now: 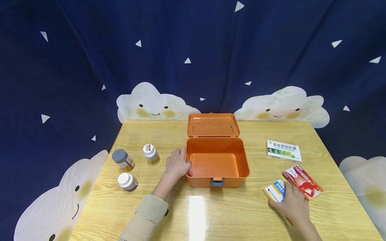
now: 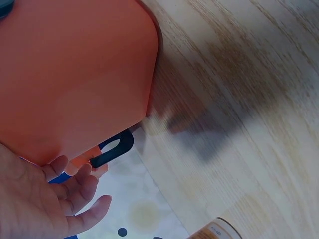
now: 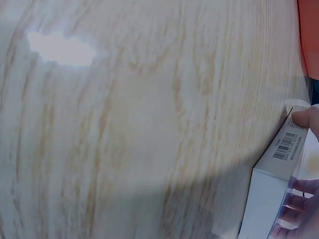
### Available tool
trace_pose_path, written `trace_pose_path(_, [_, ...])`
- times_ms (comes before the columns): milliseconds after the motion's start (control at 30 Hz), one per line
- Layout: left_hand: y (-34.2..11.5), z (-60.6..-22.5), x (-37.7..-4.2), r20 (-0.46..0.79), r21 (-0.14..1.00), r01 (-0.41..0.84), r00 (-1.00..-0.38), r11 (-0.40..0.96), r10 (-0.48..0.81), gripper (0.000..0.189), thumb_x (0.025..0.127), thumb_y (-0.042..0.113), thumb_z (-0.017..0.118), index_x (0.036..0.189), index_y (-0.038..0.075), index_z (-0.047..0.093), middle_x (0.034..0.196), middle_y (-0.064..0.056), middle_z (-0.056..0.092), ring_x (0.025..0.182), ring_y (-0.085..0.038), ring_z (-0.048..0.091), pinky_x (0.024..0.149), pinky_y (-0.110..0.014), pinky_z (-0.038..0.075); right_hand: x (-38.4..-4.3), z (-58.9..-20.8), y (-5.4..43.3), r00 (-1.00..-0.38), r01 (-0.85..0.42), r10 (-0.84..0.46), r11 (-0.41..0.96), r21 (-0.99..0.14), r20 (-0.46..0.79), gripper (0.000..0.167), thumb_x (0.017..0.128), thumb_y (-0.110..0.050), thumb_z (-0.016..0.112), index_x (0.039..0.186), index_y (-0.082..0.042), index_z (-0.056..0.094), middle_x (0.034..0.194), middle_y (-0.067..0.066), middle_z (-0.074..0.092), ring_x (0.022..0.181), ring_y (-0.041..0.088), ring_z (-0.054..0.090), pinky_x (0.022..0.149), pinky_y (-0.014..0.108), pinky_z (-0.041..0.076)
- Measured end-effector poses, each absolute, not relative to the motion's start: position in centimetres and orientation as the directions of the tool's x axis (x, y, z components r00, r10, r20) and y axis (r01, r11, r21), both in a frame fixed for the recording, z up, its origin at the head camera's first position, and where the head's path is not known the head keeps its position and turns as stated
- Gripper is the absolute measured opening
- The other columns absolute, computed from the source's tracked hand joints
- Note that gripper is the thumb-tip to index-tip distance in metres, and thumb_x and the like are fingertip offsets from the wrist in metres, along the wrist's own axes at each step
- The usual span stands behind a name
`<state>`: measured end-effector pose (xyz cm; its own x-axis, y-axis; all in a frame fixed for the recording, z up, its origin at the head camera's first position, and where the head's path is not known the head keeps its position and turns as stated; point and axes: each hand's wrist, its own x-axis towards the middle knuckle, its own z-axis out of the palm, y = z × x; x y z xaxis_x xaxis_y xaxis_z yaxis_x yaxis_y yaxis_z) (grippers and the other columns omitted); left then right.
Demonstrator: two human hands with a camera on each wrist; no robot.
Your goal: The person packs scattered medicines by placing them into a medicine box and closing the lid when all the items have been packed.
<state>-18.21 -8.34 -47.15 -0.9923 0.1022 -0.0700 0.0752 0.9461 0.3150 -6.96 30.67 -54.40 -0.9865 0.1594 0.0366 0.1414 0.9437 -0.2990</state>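
Observation:
An orange storage box (image 1: 217,182) stands with its lid (image 1: 213,124) tipped back and its inside bare. At its left wall is my left hand (image 1: 176,164), thumb hooked over the rim, the other fingers loosely bent outside in the left wrist view. My right hand (image 1: 291,204) grips a white, blue and yellow medicine box (image 1: 275,191) on the table's right side. The right wrist view shows the thumb on the barcode side of this carton (image 3: 271,184) and fingers across from it. A red medicine box (image 1: 303,182) lies just beyond the right fingers.
A white and green medicine box (image 1: 283,150) lies farther back at right. On the left stand a grey-capped bottle (image 1: 123,160) and two white-capped bottles, one nearer the box (image 1: 151,154) and one nearer the front (image 1: 128,181). A dark blue curtain (image 1: 211,50) hangs behind the table.

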Motion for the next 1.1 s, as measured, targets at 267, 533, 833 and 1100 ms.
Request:
trace_pose_path(267, [-8.4, -47.2, -18.3, -0.066, 0.309, 0.074, -0.993, 0.948, 0.099, 0.043, 0.082, 0.028, 0.050, 0.119, 0.008, 0.044, 0.106, -0.012, 0.050, 0.098, -0.030, 0.046, 0.076, -0.045, 0.040, -6.9, -54.3, 30.6, -0.987, 0.129, 0.153, 0.942, -0.309, 0.054, 0.096, 0.053, -0.045, 0.080, 0.121, 0.009, 0.040, 0.105, 0.031, 0.047, 0.094, 0.044, 0.047, 0.065, 0.060, 0.038])
trace_pose_path(533, [-8.4, -47.2, -18.3, -0.067, 0.318, 0.071, -0.993, 0.945, 0.097, 0.041, 0.082, 0.028, 0.052, 0.117, 0.008, 0.045, 0.104, -0.012, 0.050, 0.097, -0.029, 0.046, 0.075, -0.045, 0.040, -7.5, -53.6, 30.6, -0.987, 0.088, 0.126, 0.945, -0.314, 0.102, 0.094, 0.053, -0.044, 0.080, 0.120, 0.011, 0.043, 0.100, 0.030, 0.050, 0.087, 0.043, 0.051, 0.063, 0.058, 0.039])
trace_pose_path(833, [-8.3, -47.2, -18.2, -0.075, 0.319, 0.068, -0.993, 0.945, 0.096, 0.043, 0.082, 0.028, 0.052, 0.119, 0.008, 0.044, 0.105, -0.012, 0.050, 0.097, -0.029, 0.046, 0.076, -0.045, 0.040, -8.7, -52.0, 30.4, -0.986, 0.052, 0.101, 0.945, -0.324, 0.136, 0.095, 0.054, -0.039, 0.080, 0.124, 0.012, 0.040, 0.107, 0.033, 0.049, 0.093, 0.046, 0.048, 0.068, 0.058, 0.039])
trace_pose_path(1100, [-8.3, -47.3, -18.1, -0.029, 0.323, 0.096, -0.993, 0.941, 0.111, 0.043, 0.079, 0.025, 0.052, 0.117, 0.005, 0.045, 0.102, -0.014, 0.050, 0.097, -0.032, 0.047, 0.071, -0.046, 0.041, -9.9, -50.4, 30.4, -0.988, 0.039, 0.088, 0.939, -0.342, 0.130, 0.095, 0.055, -0.039, 0.081, 0.123, 0.013, 0.040, 0.107, 0.033, 0.048, 0.092, 0.044, 0.047, 0.065, 0.055, 0.039])
